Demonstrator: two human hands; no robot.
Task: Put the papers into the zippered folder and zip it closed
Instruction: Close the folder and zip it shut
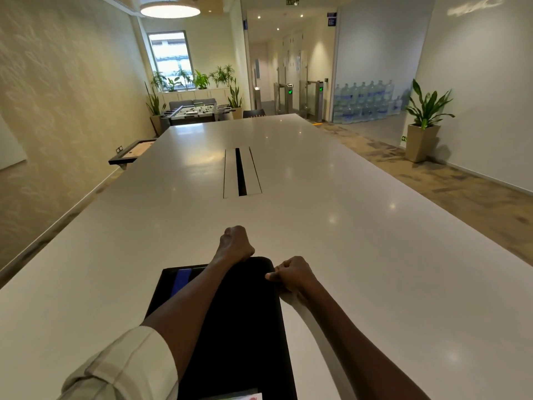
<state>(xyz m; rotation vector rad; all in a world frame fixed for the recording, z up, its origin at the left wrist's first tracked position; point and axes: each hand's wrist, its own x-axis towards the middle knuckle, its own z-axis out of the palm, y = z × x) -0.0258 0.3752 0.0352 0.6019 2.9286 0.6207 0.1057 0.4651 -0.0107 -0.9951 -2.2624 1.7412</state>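
Observation:
A black zippered folder (242, 321) lies flat on the white table (375, 255), near the front edge, with its cover down. My left hand (235, 243) is a fist at the folder's far edge, pressing or gripping it there. My right hand (291, 274) pinches something small at the folder's far right corner, probably the zipper pull, which is hidden by the fingers. A blue strip (181, 280) shows on a dark surface beside the folder on the left. Paper edges (248, 396) peek out at the folder's near end.
A cable slot (241, 172) with its lid runs down the table's middle. A foosball table (196, 111), potted plants (424, 122) and stacked water bottles (366, 102) stand far off. Carpeted floor lies to the right.

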